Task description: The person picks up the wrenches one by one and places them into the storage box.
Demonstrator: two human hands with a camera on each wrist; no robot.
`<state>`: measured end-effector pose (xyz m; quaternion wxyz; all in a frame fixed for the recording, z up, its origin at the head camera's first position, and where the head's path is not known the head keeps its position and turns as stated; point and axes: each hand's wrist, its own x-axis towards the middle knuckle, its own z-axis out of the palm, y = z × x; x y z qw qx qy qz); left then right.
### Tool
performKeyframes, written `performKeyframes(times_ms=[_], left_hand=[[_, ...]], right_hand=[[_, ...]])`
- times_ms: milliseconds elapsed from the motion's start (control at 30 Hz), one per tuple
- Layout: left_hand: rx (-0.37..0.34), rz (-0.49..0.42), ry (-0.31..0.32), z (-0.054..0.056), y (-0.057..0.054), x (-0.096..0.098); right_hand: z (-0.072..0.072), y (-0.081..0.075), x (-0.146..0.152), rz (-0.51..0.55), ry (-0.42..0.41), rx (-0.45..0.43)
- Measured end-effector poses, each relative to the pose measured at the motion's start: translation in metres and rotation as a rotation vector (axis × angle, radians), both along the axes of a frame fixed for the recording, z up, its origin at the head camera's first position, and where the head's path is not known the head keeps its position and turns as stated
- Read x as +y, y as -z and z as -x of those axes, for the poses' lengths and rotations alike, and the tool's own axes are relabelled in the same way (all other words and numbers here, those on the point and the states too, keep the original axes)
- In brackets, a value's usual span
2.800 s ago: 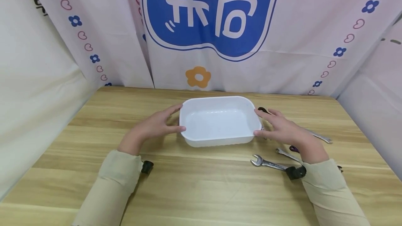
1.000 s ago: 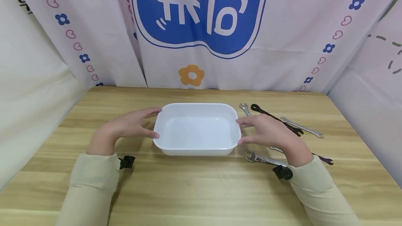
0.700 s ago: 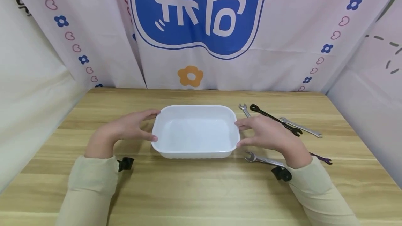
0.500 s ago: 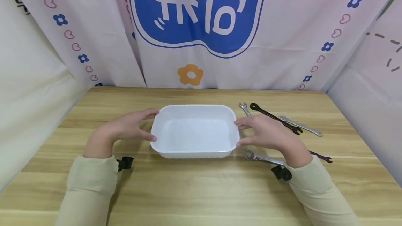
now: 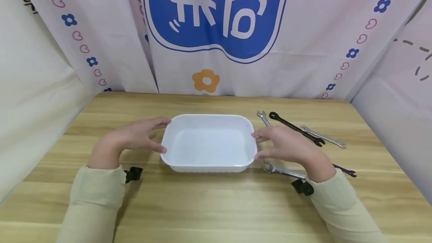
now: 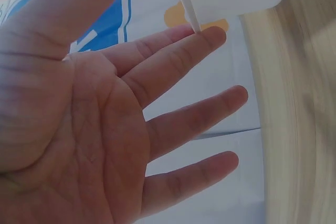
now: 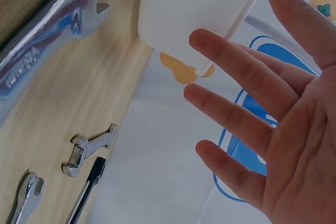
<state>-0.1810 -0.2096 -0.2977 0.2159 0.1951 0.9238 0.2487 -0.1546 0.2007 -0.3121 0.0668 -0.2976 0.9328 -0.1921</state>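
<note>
In the head view a white rectangular plastic basin point(image 5: 209, 143) stands at mid-table, with nothing in it. My left hand point(image 5: 135, 136) is at its left side, forefinger near the far corner and thumb at the near-left rim. The left wrist view shows the other fingers of that left hand point(image 6: 121, 114) straight and spread, fingertips at the rim's edge. My right hand point(image 5: 287, 143) mirrors this on the right side, thumb at the near-right rim. Its fingers are extended in the right wrist view, where one fingertip point(image 7: 202, 39) overlaps the basin's outer wall.
Several wrenches lie on the wooden table point(image 5: 216, 205) to the right: a black one point(image 5: 290, 125), a silver one point(image 5: 324, 137), a purple one point(image 5: 345, 170) and a larger silver one point(image 5: 283, 170) by the right wrist. Another silver wrench point(image 5: 264, 118) lies behind the right fingers. A printed curtain point(image 5: 303, 66) hangs behind.
Over the earlier frames the basin has shifted left and nearer to me, both hands moving along with it. More of the wrenches on the right show now. In the last half second it moved only slightly.
</note>
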Motion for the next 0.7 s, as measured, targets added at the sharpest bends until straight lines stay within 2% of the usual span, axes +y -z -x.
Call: performKeyframes(times_ms=[300, 500, 700], left_hand=[[0.007, 0.003, 0.022, 0.002, 0.001, -0.003], [-0.005, 0.005, 0.024, 0.002, -0.001, -0.005], [-0.055, -0.046, 0.02, 0.004, 0.001, -0.006]], right_hand=[[-0.001, 0.0, 0.003, -0.003, -0.004, -0.024], [-0.001, -0.014, 0.017, -0.052, 0.047, -0.053], [-0.005, -0.022, 0.035, -0.039, 0.058, -0.026]])
